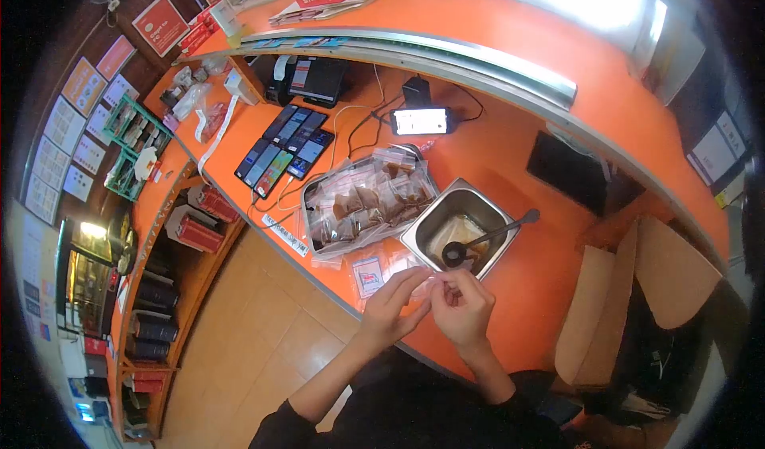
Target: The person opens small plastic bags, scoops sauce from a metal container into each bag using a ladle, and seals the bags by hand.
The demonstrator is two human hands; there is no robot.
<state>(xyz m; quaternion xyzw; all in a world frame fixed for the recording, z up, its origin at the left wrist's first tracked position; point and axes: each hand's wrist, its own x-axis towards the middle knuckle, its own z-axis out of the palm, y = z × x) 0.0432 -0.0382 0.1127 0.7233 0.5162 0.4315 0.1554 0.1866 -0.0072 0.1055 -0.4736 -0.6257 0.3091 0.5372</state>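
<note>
Both of my hands are close together over the front edge of the orange counter, pinching a small clear plastic bag [422,288]. My left hand [392,305] has its thumb and fingers at the bag's left side. My right hand [464,309] is closed at its right side, and the fingers hide much of the bag. Just beyond them stands a steel container [413,236] with a little brownish content at the bottom. A black ladle [498,231] leans in it, its handle over the right rim. Flat clear bags [369,276] lie left of it.
A tray [309,234] heaped with small bags of brown filling sits behind my left hand. Several phones [279,150], cables and a lit phone [421,121] lie farther back. At right are a dark tablet-like panel [566,172] and an open cardboard box [606,305].
</note>
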